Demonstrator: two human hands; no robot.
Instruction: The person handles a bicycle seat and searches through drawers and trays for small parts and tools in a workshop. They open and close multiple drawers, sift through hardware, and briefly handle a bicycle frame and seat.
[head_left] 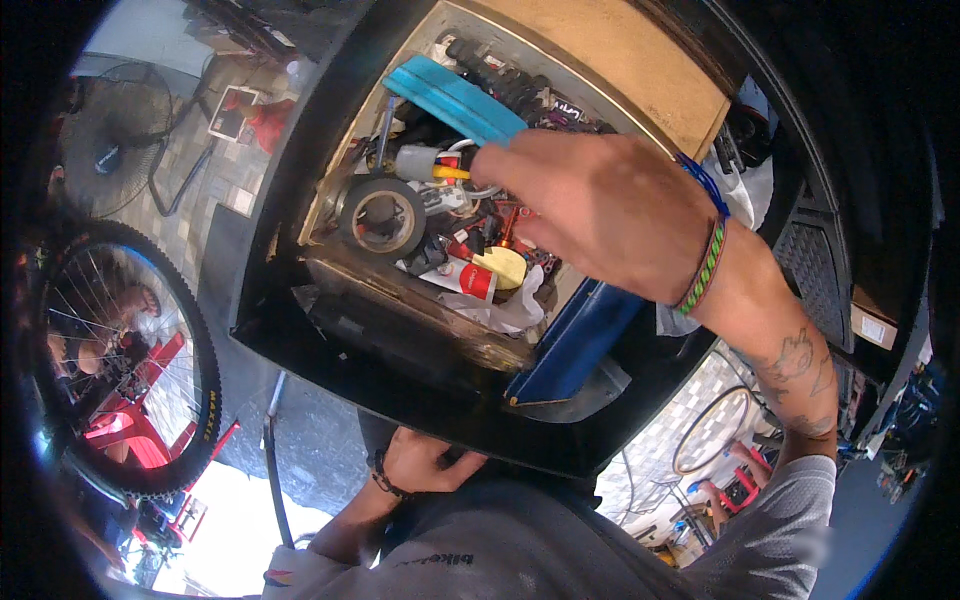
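Note:
My right hand (610,205) reaches palm down into a cluttered open drawer (390,370), its thumb and forefinger apart and slightly blurred. Its fingertips are beside a grey and yellow cylindrical piece (418,163); contact is unclear. A long teal flat piece (455,98) runs under or behind the hand. Closer to the drawer front lie a roll of dark tape (383,222), a pale yellow round piece (500,266) and a red and white packet (466,279). Below the drawer's front edge, my left hand (425,465) has curled fingers; what they hold, if anything, is hidden.
A dark blue flat case (580,340) leans at the drawer's right front corner. A tan board (620,55) covers its far right. To the left stand a bicycle wheel (205,390) and a fan (115,150). Another person's hand (140,303) is behind the wheel.

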